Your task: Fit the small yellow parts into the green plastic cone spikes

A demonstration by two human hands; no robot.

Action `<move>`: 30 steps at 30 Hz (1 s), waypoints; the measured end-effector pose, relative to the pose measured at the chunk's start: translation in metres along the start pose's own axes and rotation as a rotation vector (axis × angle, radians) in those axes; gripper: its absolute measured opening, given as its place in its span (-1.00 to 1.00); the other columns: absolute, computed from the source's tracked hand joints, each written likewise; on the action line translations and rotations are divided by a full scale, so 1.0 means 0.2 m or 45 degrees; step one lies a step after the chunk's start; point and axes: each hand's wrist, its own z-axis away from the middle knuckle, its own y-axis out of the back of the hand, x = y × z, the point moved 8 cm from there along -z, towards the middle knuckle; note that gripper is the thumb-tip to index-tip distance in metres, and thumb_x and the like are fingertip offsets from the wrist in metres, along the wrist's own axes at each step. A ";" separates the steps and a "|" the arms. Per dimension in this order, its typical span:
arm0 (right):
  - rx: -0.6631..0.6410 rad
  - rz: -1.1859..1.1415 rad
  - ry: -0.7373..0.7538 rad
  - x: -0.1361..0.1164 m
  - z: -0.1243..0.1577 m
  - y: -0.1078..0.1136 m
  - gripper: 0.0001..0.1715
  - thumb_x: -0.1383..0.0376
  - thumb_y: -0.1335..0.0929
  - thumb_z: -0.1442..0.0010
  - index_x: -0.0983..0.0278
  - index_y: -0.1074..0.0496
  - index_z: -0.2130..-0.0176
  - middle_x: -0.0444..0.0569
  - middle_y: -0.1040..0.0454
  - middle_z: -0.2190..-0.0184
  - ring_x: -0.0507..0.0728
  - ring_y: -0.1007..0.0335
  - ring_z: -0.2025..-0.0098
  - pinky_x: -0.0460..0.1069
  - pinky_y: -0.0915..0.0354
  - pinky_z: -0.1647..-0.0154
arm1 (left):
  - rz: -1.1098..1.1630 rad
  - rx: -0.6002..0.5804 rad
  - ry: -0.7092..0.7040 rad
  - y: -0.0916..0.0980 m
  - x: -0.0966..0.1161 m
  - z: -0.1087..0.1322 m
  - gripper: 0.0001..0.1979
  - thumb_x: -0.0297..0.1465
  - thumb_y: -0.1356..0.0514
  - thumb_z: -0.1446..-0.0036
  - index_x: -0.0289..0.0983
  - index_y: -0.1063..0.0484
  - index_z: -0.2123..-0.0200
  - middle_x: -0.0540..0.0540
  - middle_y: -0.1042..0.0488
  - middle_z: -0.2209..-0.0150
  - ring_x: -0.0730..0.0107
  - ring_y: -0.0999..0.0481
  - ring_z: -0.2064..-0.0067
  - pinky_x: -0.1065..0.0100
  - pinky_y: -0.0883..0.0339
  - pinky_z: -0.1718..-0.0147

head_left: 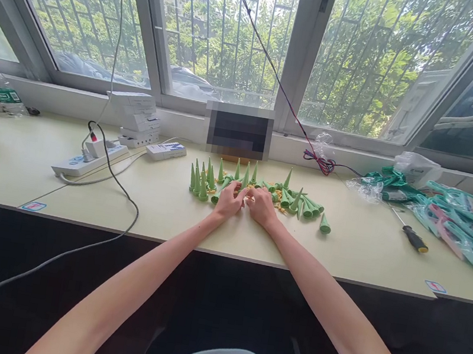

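On a pale table (160, 204), a power strip (71, 165) and stacked white boxes (134, 119) sit left; a screwdriver (415, 239) and teal items (470, 233) with clear plastic lie right. Green cones (296, 202), upright and lying, spread among yellow pieces (279, 207) mid-table. At their near edge, left hand (229, 200) and right hand (260, 206) nearly meet, fingers bent; what they hold cannot be told.

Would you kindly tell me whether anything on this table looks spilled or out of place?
Slightly: yellow bits lie scattered among the green cones, as if spilled, and several cones at the right lie on their sides while most at the left stand upright.
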 end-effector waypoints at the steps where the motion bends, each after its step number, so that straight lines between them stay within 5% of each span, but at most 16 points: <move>1: 0.005 -0.007 -0.001 0.00 0.00 0.00 -0.84 0.43 -0.29 -0.21 0.28 -0.44 0.21 0.06 -0.50 0.22 0.21 -0.26 0.11 0.05 -0.14 0.04 | 0.009 -0.023 0.002 -0.01 0.00 0.00 -0.73 -0.17 -0.23 -0.13 -0.24 -0.34 0.24 -0.07 -0.48 0.38 0.46 -0.40 0.60 0.39 -0.26 0.62; 17: -0.006 -0.047 0.011 -0.02 0.01 0.02 -0.82 0.40 -0.29 -0.25 0.26 -0.46 0.17 0.03 -0.54 0.22 0.21 -0.32 0.10 0.04 -0.13 0.03 | 0.102 -0.138 0.111 -0.04 -0.06 -0.01 -0.65 -0.14 -0.02 -0.29 -0.23 -0.35 0.01 0.10 -0.23 0.72 0.40 -0.23 0.71 0.37 -0.10 0.65; 24: 0.124 -0.231 -0.010 -0.01 0.01 0.06 -0.84 0.37 -0.30 -0.27 0.28 -0.50 0.23 0.03 -0.56 0.24 0.18 -0.35 0.16 0.03 -0.19 0.04 | 0.118 -0.094 0.156 -0.03 -0.09 -0.02 -0.69 -0.17 -0.05 -0.27 -0.24 -0.32 0.05 0.11 -0.23 0.70 0.42 -0.23 0.73 0.40 -0.05 0.71; 30: 0.200 -0.316 -0.030 0.00 0.01 0.08 -0.81 0.36 -0.27 -0.30 0.29 -0.49 0.20 0.00 -0.57 0.30 0.15 -0.36 0.20 -0.02 -0.23 0.14 | 0.114 -0.102 0.110 -0.03 -0.06 -0.02 -0.76 -0.25 -0.09 -0.25 -0.25 -0.34 0.09 0.01 -0.39 0.46 0.53 -0.29 0.69 0.44 -0.09 0.71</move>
